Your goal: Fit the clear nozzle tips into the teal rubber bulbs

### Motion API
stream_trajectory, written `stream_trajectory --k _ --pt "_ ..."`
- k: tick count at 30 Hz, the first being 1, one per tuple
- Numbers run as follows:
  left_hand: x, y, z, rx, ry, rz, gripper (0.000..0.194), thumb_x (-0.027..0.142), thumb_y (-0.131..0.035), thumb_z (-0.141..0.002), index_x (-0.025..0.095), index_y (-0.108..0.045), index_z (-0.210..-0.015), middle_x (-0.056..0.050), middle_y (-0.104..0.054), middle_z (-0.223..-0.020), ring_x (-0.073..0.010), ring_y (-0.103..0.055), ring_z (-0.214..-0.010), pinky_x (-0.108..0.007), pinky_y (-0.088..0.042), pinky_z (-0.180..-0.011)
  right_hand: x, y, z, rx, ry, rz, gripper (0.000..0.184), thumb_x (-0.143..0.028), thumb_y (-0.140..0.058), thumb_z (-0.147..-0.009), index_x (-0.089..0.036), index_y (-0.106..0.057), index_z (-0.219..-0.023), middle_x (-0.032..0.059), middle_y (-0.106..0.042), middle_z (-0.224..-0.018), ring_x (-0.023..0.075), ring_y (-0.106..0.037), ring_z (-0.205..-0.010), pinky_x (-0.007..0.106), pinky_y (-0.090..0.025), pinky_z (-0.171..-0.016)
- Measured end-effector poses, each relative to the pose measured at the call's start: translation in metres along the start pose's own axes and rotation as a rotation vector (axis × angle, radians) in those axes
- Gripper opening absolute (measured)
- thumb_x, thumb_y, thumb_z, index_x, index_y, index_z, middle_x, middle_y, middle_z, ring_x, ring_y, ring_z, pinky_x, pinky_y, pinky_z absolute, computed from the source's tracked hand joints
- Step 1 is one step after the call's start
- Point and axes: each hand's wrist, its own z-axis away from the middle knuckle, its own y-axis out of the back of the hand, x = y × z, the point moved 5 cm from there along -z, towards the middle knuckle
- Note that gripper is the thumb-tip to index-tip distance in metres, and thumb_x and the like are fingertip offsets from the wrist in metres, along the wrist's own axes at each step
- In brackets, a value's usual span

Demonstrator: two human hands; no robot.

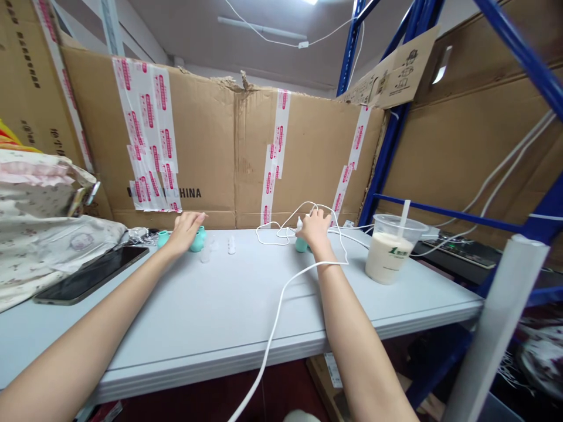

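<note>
Both arms reach far across a pale grey table. My left hand rests fingers together over a small teal rounded object; a second teal piece sits just left of it. My right hand is closed around another small teal object with a white tip, amid loops of white cable. Two small clear and white pieces lie between the hands.
A dark phone lies at the left beside floral fabric. A plastic cup of milky drink with a straw stands to the right. Taped cardboard walls back the table; blue shelving posts rise on the right.
</note>
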Motion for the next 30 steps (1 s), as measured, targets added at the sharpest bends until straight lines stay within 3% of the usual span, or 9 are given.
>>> stream_trajectory --k 11,15,18,22,27,30 --pt "-0.002 -0.002 0.0 -0.011 -0.014 -0.014 0.052 0.054 -0.018 -0.085 0.023 -0.057 -0.096 -0.006 -0.058 -0.104 -0.0221 -0.041 -0.112 -0.043 -0.021 -0.102 0.004 0.007 -0.001 0.081 -0.009 -0.061 0.041 -0.049 -0.062 -0.069 -0.015 -0.067 -0.092 0.0175 -0.051 -0.11 0.0316 -0.039 -0.107 0.045 -0.029 -0.085" --pt "-0.002 -0.004 0.0 -0.028 -0.021 -0.023 0.051 0.053 -0.018 -0.085 0.022 -0.058 -0.096 -0.006 -0.059 -0.104 -0.0229 -0.041 -0.112 -0.044 -0.02 -0.102 0.007 0.008 -0.002 0.082 -0.045 -0.131 0.038 -0.047 -0.061 -0.071 -0.014 -0.066 -0.088 0.0169 -0.05 -0.108 0.0315 -0.037 -0.108 0.046 -0.026 -0.086" --pt "0.0 -0.004 0.001 -0.032 -0.012 -0.026 0.052 0.052 -0.018 -0.085 0.022 -0.058 -0.096 -0.007 -0.059 -0.103 -0.0235 -0.041 -0.112 -0.044 -0.021 -0.101 0.0 0.018 -0.001 0.186 -0.011 -0.219 0.033 -0.042 -0.058 -0.075 -0.014 -0.063 -0.092 0.0161 -0.049 -0.108 0.0311 -0.036 -0.107 0.046 -0.025 -0.085" --pt "0.002 -0.002 0.002 -0.027 0.003 -0.028 0.051 0.052 -0.019 -0.085 0.021 -0.058 -0.095 -0.006 -0.059 -0.1 -0.0233 -0.043 -0.109 -0.044 -0.022 -0.101 -0.044 0.029 0.013 0.319 0.206 -0.354 0.024 -0.032 -0.047 -0.083 -0.018 -0.059 -0.1 0.0125 -0.051 -0.11 0.0277 -0.038 -0.105 0.043 -0.025 -0.085" --pt "-0.002 -0.001 0.001 -0.015 -0.006 -0.022 0.048 0.051 -0.021 -0.086 0.021 -0.058 -0.095 -0.006 -0.058 -0.101 -0.0223 -0.043 -0.108 -0.043 -0.022 -0.101 -0.134 0.012 0.059 0.198 0.667 -0.444 0.025 -0.034 -0.05 -0.083 -0.022 -0.056 -0.105 0.0079 -0.056 -0.105 0.0245 -0.043 -0.101 0.039 -0.027 -0.083" --pt "-0.006 -0.001 0.001 -0.017 -0.004 -0.016 0.045 0.051 -0.025 -0.086 0.022 -0.058 -0.096 -0.006 -0.057 -0.102 -0.0226 -0.042 -0.109 -0.043 -0.022 -0.101 -0.162 0.0 0.078 0.16 0.774 -0.433 0.03 -0.033 -0.05 -0.083 -0.022 -0.054 -0.11 0.0087 -0.056 -0.105 0.0242 -0.044 -0.099 0.038 -0.028 -0.08"
